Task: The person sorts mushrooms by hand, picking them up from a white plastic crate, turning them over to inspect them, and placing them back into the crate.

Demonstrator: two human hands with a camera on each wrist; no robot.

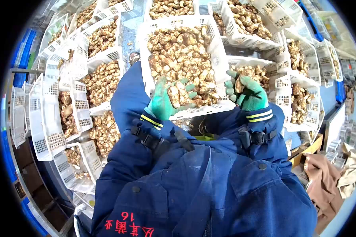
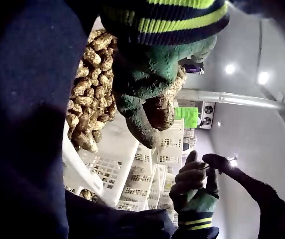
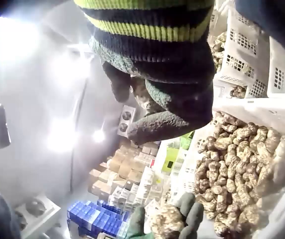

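A white plastic crate [image 1: 221, 61] full of stubby brown-and-cream mushrooms [image 1: 182, 47] sits in front of the person. Over its near left corner, the green-gloved left hand [image 1: 161, 100] holds mushrooms [image 1: 178, 94], palm up, with fingers curled around them. The right hand [image 1: 254, 94], gloved alike, pinches one mushroom [image 1: 238, 85] between thumb and fingers beside the crate's near right corner. The left wrist view shows a mushroom [image 2: 161, 110] jutting from the left glove [image 2: 145, 74]. In the right wrist view, the right glove [image 3: 177, 99] partly hides its mushroom [image 3: 143, 93].
More crates of mushrooms stand close on the left [image 1: 103, 83] and right [image 1: 300, 98], some stacked. Another filled crate [image 1: 172, 8] lies beyond the middle one. Brown cloth [image 1: 322, 181] hangs at the lower right. Blue boxes [image 3: 95, 216] show in the right wrist view.
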